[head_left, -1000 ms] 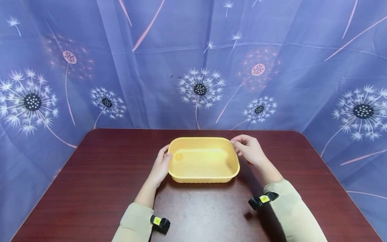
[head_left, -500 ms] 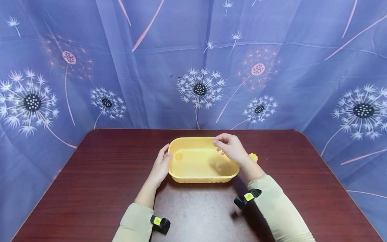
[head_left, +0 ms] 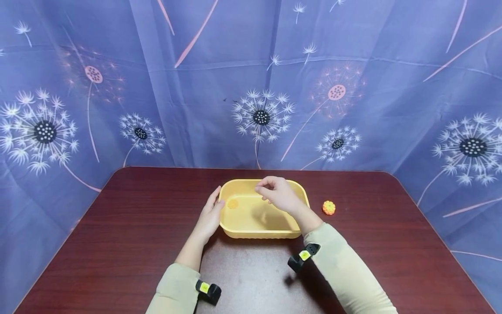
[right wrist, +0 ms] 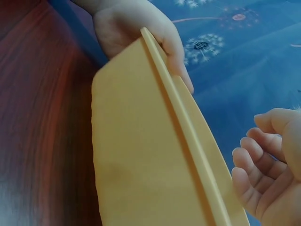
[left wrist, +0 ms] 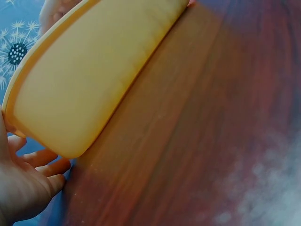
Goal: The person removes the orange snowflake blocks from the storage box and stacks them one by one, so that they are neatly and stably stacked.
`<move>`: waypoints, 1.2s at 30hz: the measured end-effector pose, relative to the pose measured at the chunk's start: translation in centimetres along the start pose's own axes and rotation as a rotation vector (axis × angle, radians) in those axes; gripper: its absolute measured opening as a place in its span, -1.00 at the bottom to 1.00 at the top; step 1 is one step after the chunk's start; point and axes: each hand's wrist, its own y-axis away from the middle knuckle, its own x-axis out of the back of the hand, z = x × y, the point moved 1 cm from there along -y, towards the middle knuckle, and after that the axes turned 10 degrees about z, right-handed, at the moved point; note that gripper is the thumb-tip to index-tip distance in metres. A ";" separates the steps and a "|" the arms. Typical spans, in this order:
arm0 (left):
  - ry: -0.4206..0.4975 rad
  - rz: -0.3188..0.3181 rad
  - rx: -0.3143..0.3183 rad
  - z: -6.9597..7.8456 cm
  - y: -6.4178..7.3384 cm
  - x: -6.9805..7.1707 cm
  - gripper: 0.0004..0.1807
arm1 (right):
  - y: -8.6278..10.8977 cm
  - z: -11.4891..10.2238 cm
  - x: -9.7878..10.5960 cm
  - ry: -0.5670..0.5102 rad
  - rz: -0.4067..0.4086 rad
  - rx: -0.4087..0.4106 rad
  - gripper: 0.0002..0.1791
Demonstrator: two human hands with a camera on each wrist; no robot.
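Note:
A yellow plastic basin (head_left: pixel 260 234) stands on the table. My left hand (head_left: pixel 209 218) grips its left end, thumb over the rim and fingers outside. Over the basin's inside hovers my right hand (head_left: pixel 276 194), fingers loosely curled with nothing visible between them; the right wrist view shows these bent fingers (right wrist: pixel 254 162) apart from the rim. A small round orange-yellow thing (head_left: pixel 233 203) lies at the basin's left inside; its kind is unclear. To the right of the basin, a small knobbly orange-and-yellow piece (head_left: pixel 328 207), flower-like in outline, rests on the table.
The dark red-brown wooden table (head_left: pixel 129 235) has rounded far corners. Behind it and at both sides hangs a blue cloth (head_left: pixel 204 109) printed with dandelions. Each sleeve carries a black wrist camera, the right one (head_left: pixel 303 256) close to the basin's front.
My right hand has moved left from the basin's right rim to over its inside, uncovering the orange-and-yellow piece on the table. The left hand keeps its grip, and the basin stays put.

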 end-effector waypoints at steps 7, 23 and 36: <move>-0.014 0.016 0.000 -0.2 0.0 0.0 -0.43 | -0.6 -1.0 -2.2 0.055 -0.019 0.006 -0.81; 0.013 0.002 -0.003 -0.1 -0.1 0.0 -0.42 | -1.8 -1.0 -6.5 0.184 -0.068 0.039 -0.83; -0.002 0.010 0.004 -0.3 -0.3 0.0 -0.43 | -2.4 -0.2 -7.9 0.167 -0.037 0.027 -0.80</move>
